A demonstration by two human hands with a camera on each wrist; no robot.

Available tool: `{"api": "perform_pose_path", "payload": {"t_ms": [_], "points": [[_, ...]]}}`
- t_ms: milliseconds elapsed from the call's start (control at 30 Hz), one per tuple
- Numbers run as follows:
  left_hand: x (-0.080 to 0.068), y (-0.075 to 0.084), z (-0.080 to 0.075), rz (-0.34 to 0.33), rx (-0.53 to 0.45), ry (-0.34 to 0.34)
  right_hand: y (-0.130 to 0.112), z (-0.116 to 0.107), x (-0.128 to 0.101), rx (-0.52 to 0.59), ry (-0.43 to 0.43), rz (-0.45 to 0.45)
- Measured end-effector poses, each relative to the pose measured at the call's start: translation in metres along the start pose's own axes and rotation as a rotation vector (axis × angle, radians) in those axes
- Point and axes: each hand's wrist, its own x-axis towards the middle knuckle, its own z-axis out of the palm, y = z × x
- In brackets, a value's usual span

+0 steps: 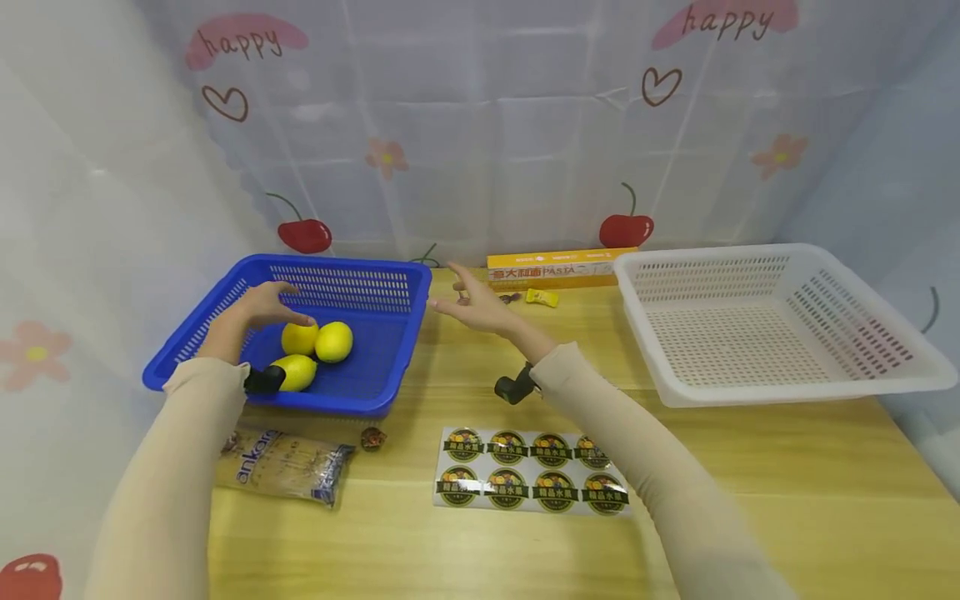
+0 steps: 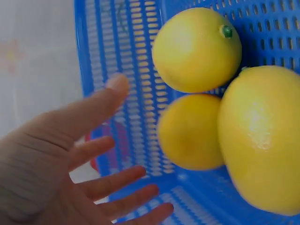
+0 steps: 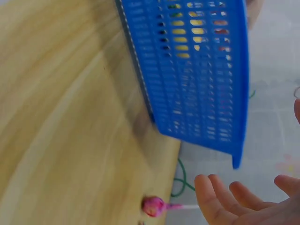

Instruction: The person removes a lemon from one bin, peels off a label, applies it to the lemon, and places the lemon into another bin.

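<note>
Three yellow lemons (image 1: pixel 333 342) lie in the blue plastic basket (image 1: pixel 375 287) at the left of the wooden table. My left hand (image 1: pixel 272 303) hovers over the basket's left side with fingers spread, just above the rear lemon (image 1: pixel 299 337), and holds nothing. In the left wrist view the left hand (image 2: pixel 93 154) shows its open palm beside the lemons (image 2: pixel 197 49). My right hand (image 1: pixel 476 307) is open above the table just right of the blue basket, fingers straight. Its fingertips (image 3: pixel 234 201) appear empty near the blue basket (image 3: pixel 197 70).
An empty white basket (image 1: pixel 780 387) stands at the right. A sticker sheet (image 1: pixel 532 482) lies at the front centre and a pasta packet (image 1: pixel 285 462) at the front left. At the back lie a pasta box (image 1: pixel 555 267) and a yellow candy (image 1: pixel 542 297). A pink lollipop (image 3: pixel 154 206) is near the curtain.
</note>
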Motion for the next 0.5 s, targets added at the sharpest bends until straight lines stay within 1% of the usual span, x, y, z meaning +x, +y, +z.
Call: {"api": "perform_pose_path", "payload": {"t_ms": [100, 200, 300, 367, 433, 500], "points": [[0.001, -0.018, -0.002, -0.069, -0.057, -0.060, -0.001, 0.014, 0.004, 0.015, -0.026, -0.014], [0.002, -0.028, -0.003, -0.121, -0.104, -0.127, -0.002, 0.026, 0.006, 0.063, -0.067, -0.009], [0.004, -0.032, -0.001, -0.161, -0.183, -0.204, -0.001, 0.036, 0.009, 0.108, -0.099, -0.011], [0.005, -0.033, 0.001, -0.179, -0.233, -0.241, -0.001, 0.041, 0.010, 0.126, -0.119, -0.022], [0.007, -0.033, 0.004, -0.183, -0.271, -0.255, 0.000, 0.046, 0.011, 0.139, -0.141, -0.034], [0.009, -0.031, 0.008, -0.178, -0.297, -0.252, 0.001, 0.049, 0.011, 0.133, -0.148, -0.043]]}}
